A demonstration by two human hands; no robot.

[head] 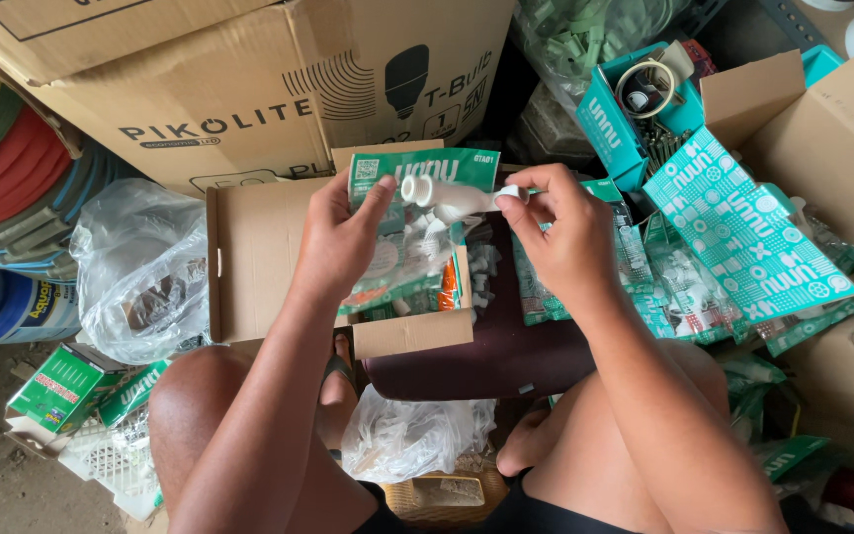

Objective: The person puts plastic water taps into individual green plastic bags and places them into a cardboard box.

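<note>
The left hand (340,237) pinches a green packet (417,213) above a small cardboard box (254,262); right hand (565,237), fingers clamped on a white plastic fitting (462,201).

A green-topped clear packet (409,222) held upright, with a white, perhaps plastic, fitting (447,198) at its mouth.

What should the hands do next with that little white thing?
Probably slip the small white part into the clear packet. The right hand pinches it right at the packet's open top, which the left hand holds up over the open cardboard box.
</note>
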